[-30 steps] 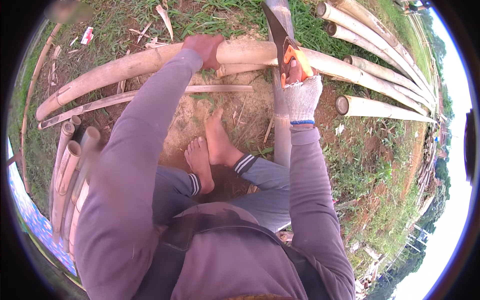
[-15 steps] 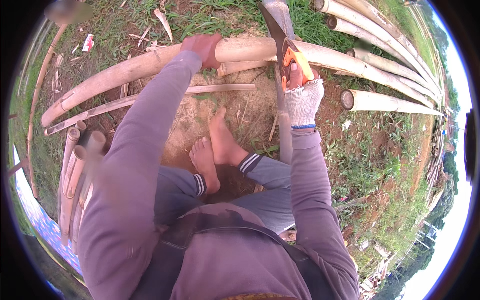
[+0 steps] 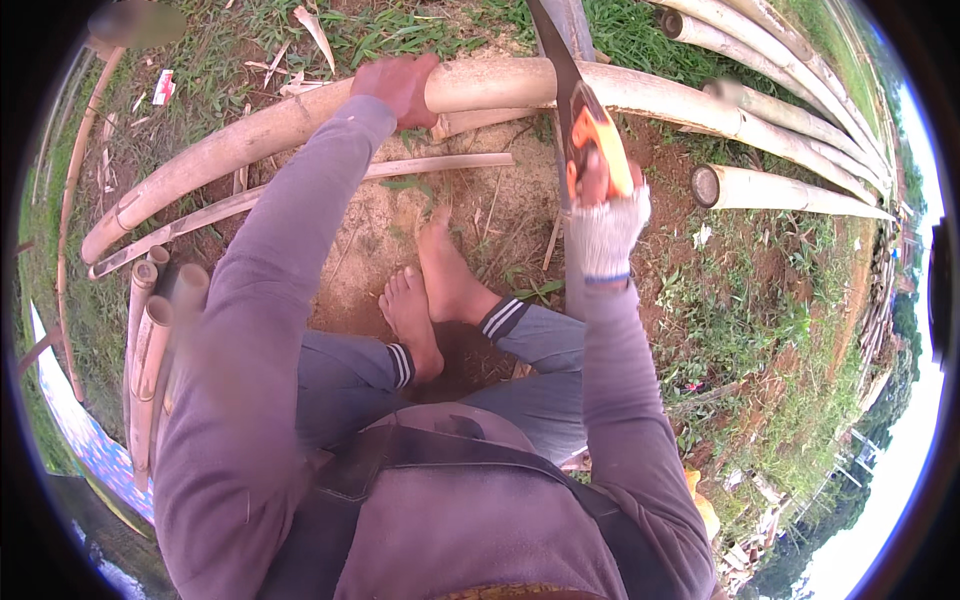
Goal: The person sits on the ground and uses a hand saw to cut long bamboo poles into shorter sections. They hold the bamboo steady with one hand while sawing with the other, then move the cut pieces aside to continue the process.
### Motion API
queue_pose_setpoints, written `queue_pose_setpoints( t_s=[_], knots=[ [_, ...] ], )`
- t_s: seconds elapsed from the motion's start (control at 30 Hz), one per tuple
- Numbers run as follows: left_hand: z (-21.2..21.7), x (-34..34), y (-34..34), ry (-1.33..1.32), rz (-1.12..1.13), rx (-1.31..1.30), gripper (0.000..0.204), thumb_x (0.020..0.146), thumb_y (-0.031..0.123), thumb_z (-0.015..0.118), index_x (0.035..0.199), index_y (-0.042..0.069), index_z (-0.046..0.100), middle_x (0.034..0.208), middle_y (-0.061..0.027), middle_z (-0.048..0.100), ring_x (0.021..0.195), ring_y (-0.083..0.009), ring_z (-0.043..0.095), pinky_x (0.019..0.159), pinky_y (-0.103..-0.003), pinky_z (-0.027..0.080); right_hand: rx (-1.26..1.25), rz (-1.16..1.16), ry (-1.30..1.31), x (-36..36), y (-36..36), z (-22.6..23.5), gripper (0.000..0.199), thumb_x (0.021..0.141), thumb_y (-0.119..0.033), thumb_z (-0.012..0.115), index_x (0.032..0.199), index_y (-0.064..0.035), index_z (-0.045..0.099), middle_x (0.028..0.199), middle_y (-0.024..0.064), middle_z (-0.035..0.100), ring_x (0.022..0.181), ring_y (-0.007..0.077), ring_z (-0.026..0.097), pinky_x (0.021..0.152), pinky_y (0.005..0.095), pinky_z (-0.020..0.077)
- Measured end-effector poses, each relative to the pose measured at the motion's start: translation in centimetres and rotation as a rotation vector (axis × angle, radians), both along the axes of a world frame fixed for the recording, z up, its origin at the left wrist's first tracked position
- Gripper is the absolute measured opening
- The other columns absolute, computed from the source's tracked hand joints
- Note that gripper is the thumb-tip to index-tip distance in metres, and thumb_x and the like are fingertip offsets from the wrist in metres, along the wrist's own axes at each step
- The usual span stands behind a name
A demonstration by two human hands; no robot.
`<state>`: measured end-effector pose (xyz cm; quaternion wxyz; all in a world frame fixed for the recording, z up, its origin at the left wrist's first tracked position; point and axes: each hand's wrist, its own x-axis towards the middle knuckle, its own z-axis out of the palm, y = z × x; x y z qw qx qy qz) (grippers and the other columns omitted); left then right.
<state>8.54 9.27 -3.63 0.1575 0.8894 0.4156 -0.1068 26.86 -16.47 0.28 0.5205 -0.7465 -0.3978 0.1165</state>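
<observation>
A long, pale bamboo pole (image 3: 490, 84) lies crosswise in front of me. My left hand (image 3: 398, 88), bare, is closed over the top of it, left of the saw. In a white knit glove with the fingertips showing, my right hand (image 3: 606, 205) grips the orange handle of a handsaw (image 3: 556, 48). The dark blade crosses the pole and points away from me. Whether its teeth have cut into the bamboo, I cannot tell. A grey post (image 3: 573, 262) runs beneath the pole near the blade.
Several bamboo poles (image 3: 775, 190) lie at the right. Short cut bamboo pieces (image 3: 150, 340) are bundled at the left. A split bamboo strip (image 3: 440, 165) lies between the pole and my bare feet (image 3: 410, 310). Sawdust and grass cover the ground.
My right hand has drawn the saw back toward me, so the handle sits lower in the view. The left hand stays on the bamboo pole.
</observation>
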Motion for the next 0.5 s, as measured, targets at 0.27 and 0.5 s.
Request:
queue_pose_setpoints(
  t_s=[0.27, 0.5],
  knots=[
    [-0.1, -1.9, 1.3, -0.055, -0.009, 0.094, 0.081, 0.078, 0.042, 0.092, 0.145, 0.011, 0.059, 0.122, -0.0137, 0.077, 0.116, -0.0346, 0.076, 0.099, -0.050, 0.062, -0.067, 0.004, -0.051, -2.4, -8.2, -0.2, 0.025, 0.106, -0.015, 0.073, 0.118, 0.0042, 0.061, 0.092, 0.0132, 0.071, 0.078, 0.0182, 0.068, 0.071, 0.0338, 0.0578],
    [-0.8, -0.9, 1.6, -0.016, 0.022, -0.017, 0.090, 0.072, 0.040, 0.090, 0.152, 0.018, 0.057, 0.129, -0.0168, 0.074, 0.118, -0.0412, 0.073, 0.101, -0.055, 0.060, 0.019, -0.045, 0.014, -2.5, -11.9, -3.2, 0.032, 0.107, -0.026, 0.072, 0.110, 0.0041, 0.064, 0.083, 0.0126, 0.073, 0.075, 0.0169, 0.069, 0.067, 0.0357, 0.0570]
  ],
)
